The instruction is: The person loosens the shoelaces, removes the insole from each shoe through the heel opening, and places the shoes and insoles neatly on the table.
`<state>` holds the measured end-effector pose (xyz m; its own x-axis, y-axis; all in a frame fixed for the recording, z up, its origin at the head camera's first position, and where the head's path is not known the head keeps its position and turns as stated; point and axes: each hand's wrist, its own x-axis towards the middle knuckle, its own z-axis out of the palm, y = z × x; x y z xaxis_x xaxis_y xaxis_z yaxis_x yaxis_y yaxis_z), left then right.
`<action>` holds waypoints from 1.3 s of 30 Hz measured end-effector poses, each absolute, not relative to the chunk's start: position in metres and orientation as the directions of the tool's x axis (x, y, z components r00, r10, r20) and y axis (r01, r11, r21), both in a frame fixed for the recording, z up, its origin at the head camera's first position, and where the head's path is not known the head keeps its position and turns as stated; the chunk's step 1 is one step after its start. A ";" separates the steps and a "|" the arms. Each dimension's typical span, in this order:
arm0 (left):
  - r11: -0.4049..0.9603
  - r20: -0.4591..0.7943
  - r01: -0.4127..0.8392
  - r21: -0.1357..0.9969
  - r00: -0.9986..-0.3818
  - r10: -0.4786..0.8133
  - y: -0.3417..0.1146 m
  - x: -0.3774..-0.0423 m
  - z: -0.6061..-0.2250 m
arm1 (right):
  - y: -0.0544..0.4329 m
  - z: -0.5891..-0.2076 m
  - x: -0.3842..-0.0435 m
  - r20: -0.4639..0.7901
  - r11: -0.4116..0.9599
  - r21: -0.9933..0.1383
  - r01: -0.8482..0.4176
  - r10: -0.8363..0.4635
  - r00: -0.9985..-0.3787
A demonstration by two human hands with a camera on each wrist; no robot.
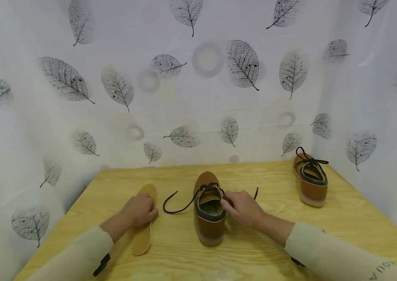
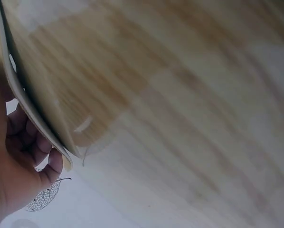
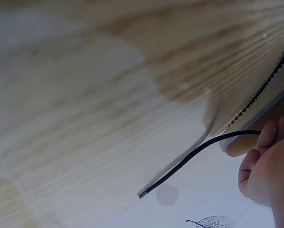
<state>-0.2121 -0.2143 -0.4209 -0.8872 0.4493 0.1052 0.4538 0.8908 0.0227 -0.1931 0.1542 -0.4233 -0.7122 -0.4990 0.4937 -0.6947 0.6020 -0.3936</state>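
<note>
A tan insole [image 1: 141, 242] lies lengthwise at the left of the wooden table. My left hand [image 1: 141, 210] holds it near its middle, and the left wrist view shows fingers curled at the edge of the insole [image 2: 35, 114], which is partly off the tabletop. Right of it stands a brown lace-up shoe [image 1: 211, 229], heel toward me, its dark lace [image 1: 181, 211] trailing loose on both sides. My right hand [image 1: 243, 208] grips the right side of the shoe's opening, thumb at the collar. In the right wrist view a lace end [image 3: 194, 151] runs out from under the fingers.
A second brown shoe [image 1: 313, 192], its laces tied in a bow, stands at the right rear of the table [image 1: 269, 249]. Behind the table and along its sides hangs a pale curtain [image 1: 205, 105] printed with dark leaves.
</note>
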 end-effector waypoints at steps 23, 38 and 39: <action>0.874 0.309 0.485 -0.035 -0.826 0.471 -0.284 -0.241 -0.432 | 0.154 -0.424 -0.193 0.503 0.608 -0.386 -0.694 -0.491 -0.711; 0.944 0.225 0.320 -0.079 -0.917 0.330 -0.330 -0.242 -0.430 | 0.154 -0.422 -0.191 0.479 0.615 -0.393 -0.683 -0.497 -0.723; 0.950 0.221 0.308 -0.056 -0.924 0.313 -0.332 -0.241 -0.430 | 0.154 -0.422 -0.191 0.478 0.615 -0.393 -0.684 -0.498 -0.723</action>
